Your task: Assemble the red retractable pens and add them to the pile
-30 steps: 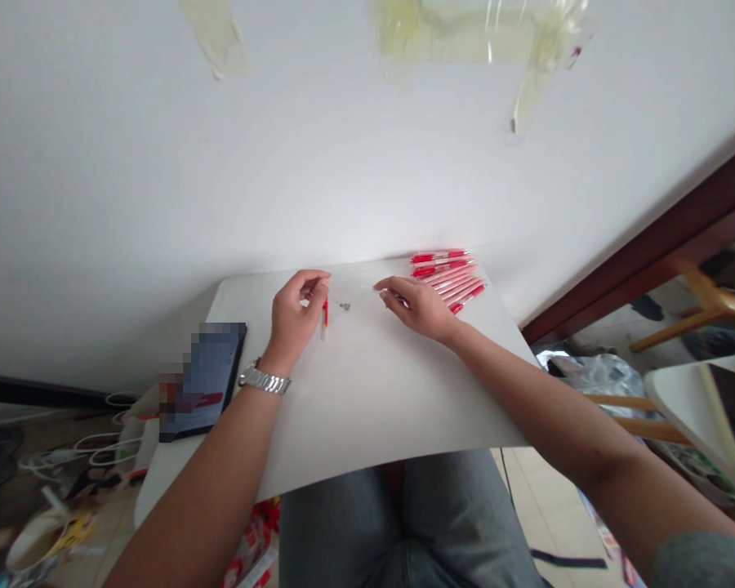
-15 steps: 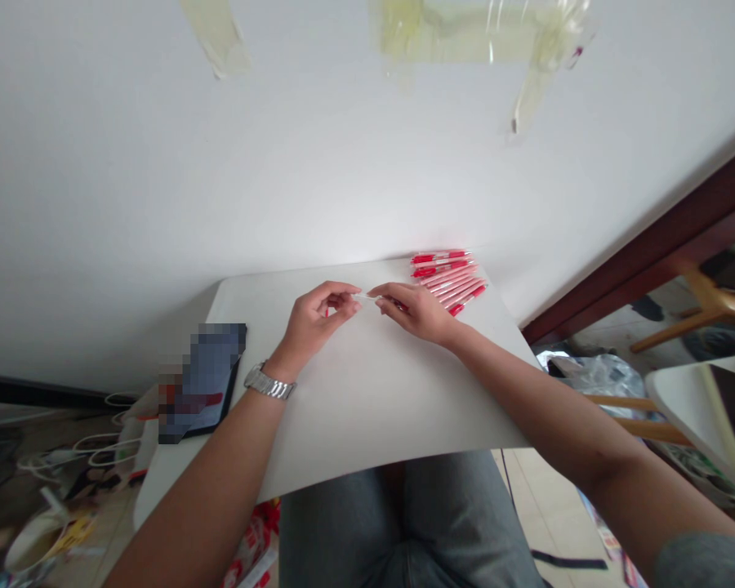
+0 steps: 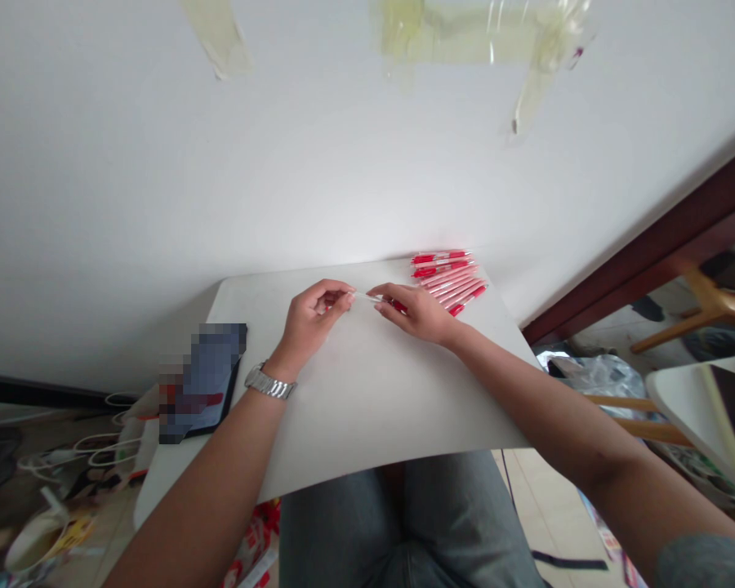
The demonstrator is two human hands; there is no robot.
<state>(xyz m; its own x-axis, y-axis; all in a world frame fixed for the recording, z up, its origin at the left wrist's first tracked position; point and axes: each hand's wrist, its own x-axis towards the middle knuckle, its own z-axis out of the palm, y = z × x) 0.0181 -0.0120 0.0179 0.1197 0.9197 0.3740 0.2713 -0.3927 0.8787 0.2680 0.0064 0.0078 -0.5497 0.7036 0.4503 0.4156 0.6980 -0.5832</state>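
My left hand (image 3: 317,317), with a metal watch on its wrist, is closed in a pinch above the white table. A slim clear-and-white pen piece (image 3: 363,296) runs from its fingertips toward the other hand, and some red shows behind the fingers. My right hand (image 3: 421,314) is closed on the other end of the pen, where a bit of red shows at the fingers. The join between the pen's parts is too small to make out. Just beyond the right hand lies a row of red pens (image 3: 447,282), partly covered by it.
A dark tablet or phone (image 3: 211,384), partly blurred out, lies at the table's left edge. The white table (image 3: 373,408) meets the wall (image 3: 318,163) at the back. A second white surface (image 3: 679,392) and a plastic bag (image 3: 606,376) are off to the right.
My left hand has drawn slightly to the left, so the gap between the fingertips is wider and more of the slim pen piece shows. My right hand stays nearly in place.
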